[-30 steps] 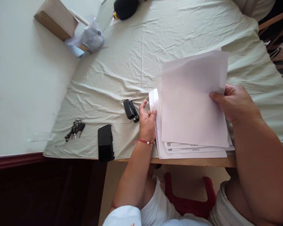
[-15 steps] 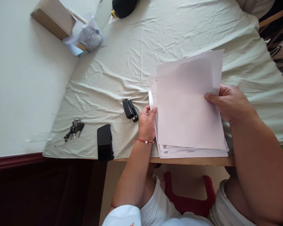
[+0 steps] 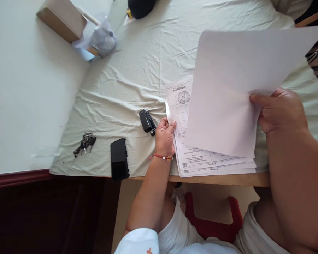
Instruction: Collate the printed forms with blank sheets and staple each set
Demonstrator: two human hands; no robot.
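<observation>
My right hand pinches a blank-looking sheet of paper at its right side, thumb on top. The sheet is lifted and slanted over a stack of printed papers at the table's front edge. On the stack's top page a round stamp, a barcode and printed lines show at the left; the rest is covered. My left hand, with a red string bracelet, grips the stack's left edge between thumb and fingers. Just left of it lies a black stapler.
A black phone and a bunch of keys lie to the left on the pale green cloth. Behind them are a cardboard box and a plastic bag by the wall. A dark rounded object is at the back.
My right hand has moved right, drawing the blank-looking sheet up and to the right off the stack. Printed text and a stamp are now uncovered. My left hand has stayed in place.
</observation>
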